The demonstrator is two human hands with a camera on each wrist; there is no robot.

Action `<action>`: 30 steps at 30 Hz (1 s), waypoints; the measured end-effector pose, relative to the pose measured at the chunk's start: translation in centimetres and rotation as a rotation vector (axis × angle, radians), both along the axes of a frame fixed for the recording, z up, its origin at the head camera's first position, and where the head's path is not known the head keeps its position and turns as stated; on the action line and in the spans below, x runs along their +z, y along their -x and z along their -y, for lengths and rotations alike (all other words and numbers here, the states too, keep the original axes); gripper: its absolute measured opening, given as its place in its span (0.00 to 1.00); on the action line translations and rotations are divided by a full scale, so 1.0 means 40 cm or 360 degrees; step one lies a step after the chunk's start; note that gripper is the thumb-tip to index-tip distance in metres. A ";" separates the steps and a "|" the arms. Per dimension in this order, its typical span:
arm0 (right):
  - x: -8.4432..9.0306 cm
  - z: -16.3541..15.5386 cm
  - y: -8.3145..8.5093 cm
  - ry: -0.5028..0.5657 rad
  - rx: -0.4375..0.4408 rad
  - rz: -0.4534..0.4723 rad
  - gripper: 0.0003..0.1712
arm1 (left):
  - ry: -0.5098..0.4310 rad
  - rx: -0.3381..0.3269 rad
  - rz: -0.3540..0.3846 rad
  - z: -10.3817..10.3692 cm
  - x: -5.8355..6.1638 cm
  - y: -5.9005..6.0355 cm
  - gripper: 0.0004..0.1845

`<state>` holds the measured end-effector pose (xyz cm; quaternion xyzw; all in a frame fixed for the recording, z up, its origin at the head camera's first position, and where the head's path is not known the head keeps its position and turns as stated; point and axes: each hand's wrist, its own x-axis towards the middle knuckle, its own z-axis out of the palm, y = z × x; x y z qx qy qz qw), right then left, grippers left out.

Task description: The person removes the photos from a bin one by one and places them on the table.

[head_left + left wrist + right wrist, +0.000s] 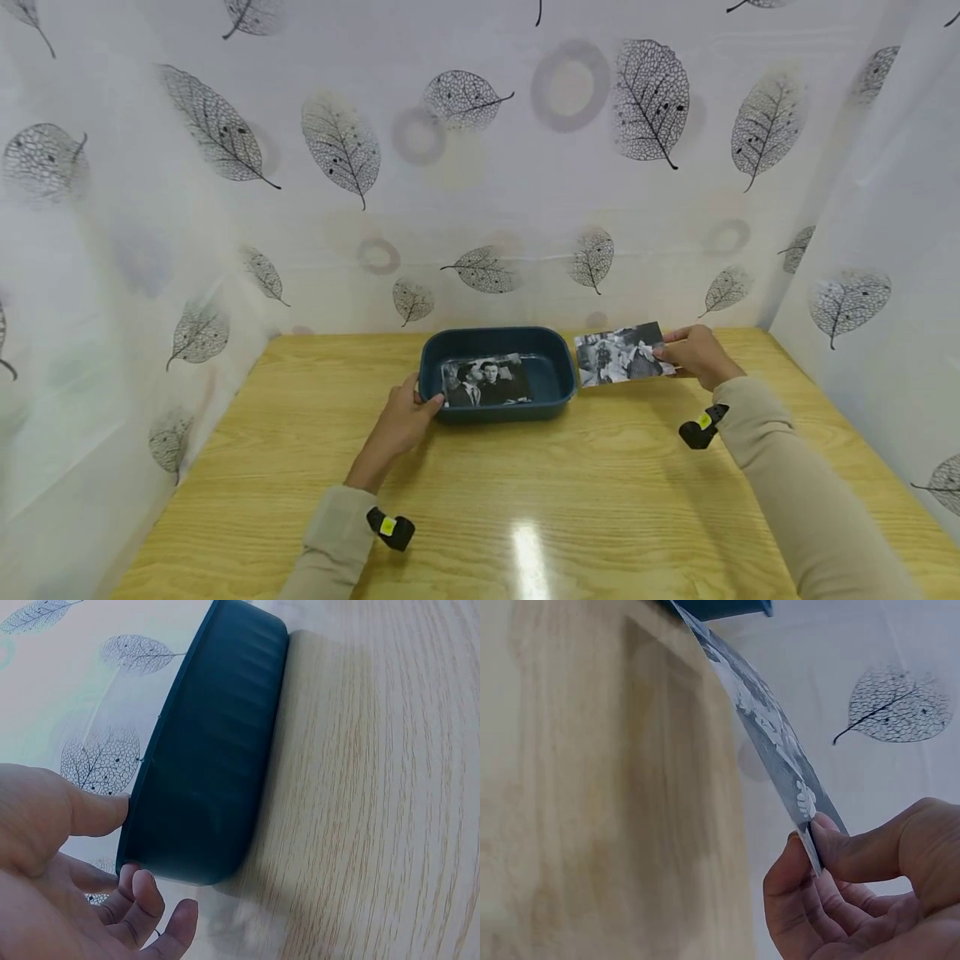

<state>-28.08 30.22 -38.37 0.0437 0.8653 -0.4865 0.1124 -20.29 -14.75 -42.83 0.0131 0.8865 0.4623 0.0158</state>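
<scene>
left hand [401, 423] rests against the near-left corner of the dark blue rectangular plastic tray [558, 392] — thumb on the rim, fingers loosely spread by the wall, not clamped. a black-and-white photo print [486, 381] lies flat inside the tray. right hand [697, 354] pinches a second black-and-white photo [619, 354] by its right edge, thumb over fingers — held just right of the tray, above the light wooden table [525, 500].

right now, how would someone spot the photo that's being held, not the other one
On the wooden table, find the dark blue tray by the leaf-patterned wall. Just right of it, the right hand pinches a black-and-white photo by its right edge. Unlike the photo lying in the tray, this one is outside it.
</scene>
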 end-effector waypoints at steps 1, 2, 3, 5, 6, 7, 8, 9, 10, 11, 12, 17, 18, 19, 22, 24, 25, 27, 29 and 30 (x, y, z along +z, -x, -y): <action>-0.011 -0.001 -0.001 -0.0006 -0.0003 -0.0001 0.33 | -0.0001 0.0000 0.0001 0.000 0.000 0.000 0.32; -0.021 -0.001 -0.002 -0.0014 -0.0007 -0.0001 0.32 | -0.0008 0.0002 0.0005 0.000 -0.001 0.001 0.32; -0.031 0.000 -0.004 -0.0018 -0.0007 -0.0006 0.31 | -0.0014 0.0004 0.0012 0.000 -0.002 0.001 0.32; -0.051 0.001 -0.006 -0.0042 -0.0019 -0.0026 0.29 | -0.0019 0.0006 0.0010 -0.001 -0.002 0.002 0.32; -0.061 0.002 -0.007 -0.0061 -0.0026 -0.0044 0.28 | -0.0016 0.0007 0.0010 0.000 -0.002 0.002 0.32; -0.070 0.002 -0.007 -0.0081 -0.0029 -0.0060 0.26 | -0.0011 0.0006 0.0008 0.000 -0.001 0.002 0.32; -0.078 0.003 -0.007 -0.0104 -0.0029 -0.0077 0.25 | -0.0010 0.0006 0.0005 0.000 -0.001 0.002 0.32; -0.087 0.003 -0.007 -0.0131 -0.0029 -0.0100 0.23 | -0.0008 0.0004 -0.0004 0.000 0.000 0.001 0.32; -0.095 0.003 -0.006 -0.0169 -0.0032 -0.0124 0.21 | -0.0005 0.0002 -0.0015 0.001 0.001 0.001 0.32; -0.101 0.003 -0.005 -0.0220 -0.0036 -0.0151 0.20 | -0.0005 0.0000 -0.0019 0.000 0.002 0.001 0.32; -0.107 0.004 -0.004 -0.0267 -0.0037 -0.0172 0.18 | -0.0006 -0.0002 -0.0021 0.000 0.004 0.000 0.32; -0.123 0.007 -0.001 -0.0449 -0.0052 -0.0231 0.14 | 0.0007 -0.0001 -0.0007 -0.002 0.007 -0.001 0.31; -0.124 0.007 0.000 -0.0460 -0.0051 -0.0233 0.13 | 0.0005 -0.0004 -0.0006 -0.002 0.006 -0.001 0.31; -0.125 0.009 0.000 -0.0470 -0.0049 -0.0232 0.13 | 0.0004 -0.0004 -0.0004 -0.002 0.006 0.000 0.31; -0.126 0.011 0.001 -0.0500 -0.0044 -0.0228 0.11 | -0.0007 -0.0006 -0.0006 -0.002 0.006 0.002 0.30; -0.126 0.013 -0.002 -0.0514 -0.0043 -0.0219 0.11 | -0.0011 -0.0011 -0.0008 -0.003 0.006 0.003 0.29; -0.126 0.015 -0.003 -0.0523 -0.0043 -0.0217 0.11 | -0.0007 -0.0010 -0.0008 -0.003 0.007 0.002 0.30; -0.123 0.016 -0.006 -0.0544 -0.0043 -0.0215 0.12 | 0.0000 -0.0013 -0.0011 -0.003 0.009 0.002 0.30; -0.122 0.018 -0.008 -0.0561 -0.0037 -0.0210 0.12 | -0.0002 -0.0016 -0.0012 -0.003 0.009 0.001 0.30; -0.121 0.019 -0.010 -0.0568 -0.0035 -0.0207 0.12 | -0.0003 -0.0016 -0.0013 -0.003 0.009 0.001 0.29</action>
